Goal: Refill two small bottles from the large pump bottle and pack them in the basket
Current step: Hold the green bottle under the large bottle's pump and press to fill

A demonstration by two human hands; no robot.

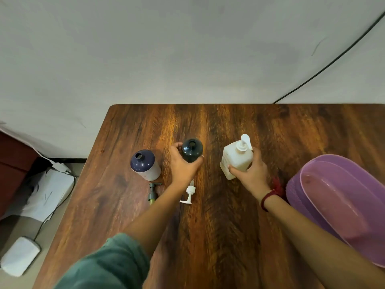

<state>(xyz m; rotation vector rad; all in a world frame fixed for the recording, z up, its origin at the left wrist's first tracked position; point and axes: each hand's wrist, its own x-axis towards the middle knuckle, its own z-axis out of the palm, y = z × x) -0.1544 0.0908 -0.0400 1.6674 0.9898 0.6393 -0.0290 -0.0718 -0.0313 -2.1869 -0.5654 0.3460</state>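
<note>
On the dark-grained wooden table (pixel 218 236), nearest at the right edge, sits a purple oval plastic basket (pixel 337 197) beside the right forearm. Further in, two loose pump heads lie flat: a grey-green one (pixel 152 193) and a white one (pixel 189 195) beside the left wrist. Beyond them the left hand (pixel 181 165) curls round a small dark uncapped bottle (pixel 192 150), which stands upright. The right hand (pixel 251 174) grips the large white pump bottle (pixel 235 161) by its side. A small navy-and-white bottle (pixel 144 164) stands open at the far left.
</note>
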